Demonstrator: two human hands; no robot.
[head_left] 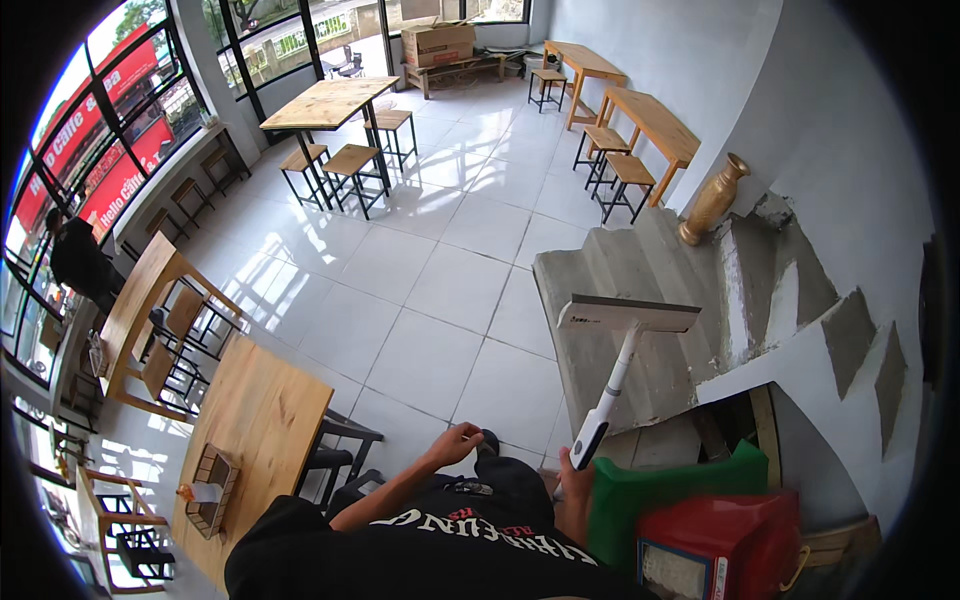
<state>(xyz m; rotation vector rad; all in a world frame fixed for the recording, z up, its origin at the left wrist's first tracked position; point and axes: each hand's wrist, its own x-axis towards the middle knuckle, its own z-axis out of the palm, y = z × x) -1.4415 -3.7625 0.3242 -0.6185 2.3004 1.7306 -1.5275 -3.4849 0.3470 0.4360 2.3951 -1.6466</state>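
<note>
In my right hand (573,484) is the grip of a white window squeegee (621,370), held upright on my right. Its wide head with a dark edge points up and away, in front of the concrete steps in the picture. My left hand (457,442) hangs in front of my body, above my dark shoe (488,441). Its fingers are curled in, and nothing shows in them.
Concrete stairs (640,270) rise on the right, with a gold vase (713,198) on them. Green (690,470) and red (715,540) objects stand close on my right. A wooden table (260,430) with a wire basket (214,490) is at my left. A person (82,258) stands by the windows.
</note>
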